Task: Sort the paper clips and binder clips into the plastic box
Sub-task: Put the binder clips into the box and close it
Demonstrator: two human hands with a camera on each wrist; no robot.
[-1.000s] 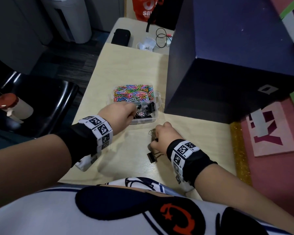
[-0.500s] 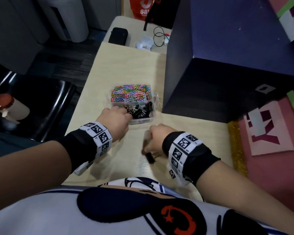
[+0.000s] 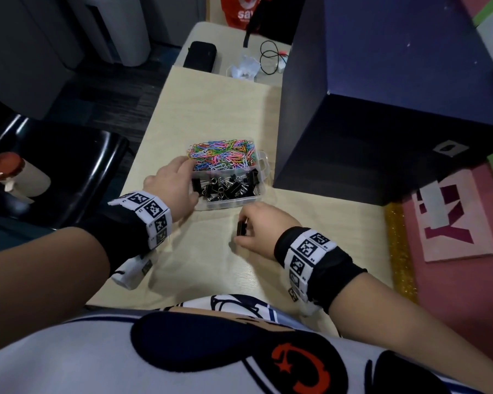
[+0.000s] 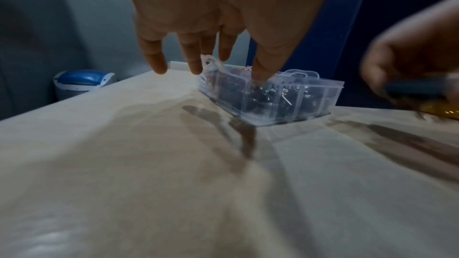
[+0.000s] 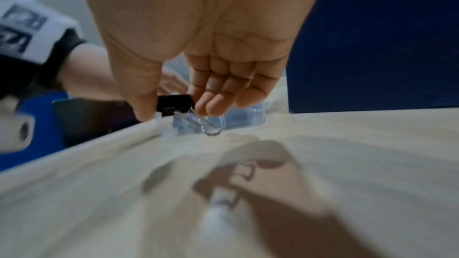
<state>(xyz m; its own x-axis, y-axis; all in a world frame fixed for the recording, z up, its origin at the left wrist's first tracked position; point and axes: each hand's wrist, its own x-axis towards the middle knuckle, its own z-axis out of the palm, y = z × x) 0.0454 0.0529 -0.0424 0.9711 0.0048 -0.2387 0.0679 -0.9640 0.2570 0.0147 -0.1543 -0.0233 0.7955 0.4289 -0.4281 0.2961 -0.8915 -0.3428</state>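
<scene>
Clear glossy plastic box (image 3: 264, 166); pale matt wood-grain table (image 3: 211, 103); black clip (image 5: 175, 104) with shiny wire handles; glossy black chair (image 3: 69, 155)

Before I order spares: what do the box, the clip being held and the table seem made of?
Box: clear, glossy plastic; its contents show through the walls. Binder clip, pinched in the right hand: black body, probably painted metal, with shiny bare wire handles. Table: pale wood grain, matte; likely laminate, but I cannot tell for sure.
</scene>
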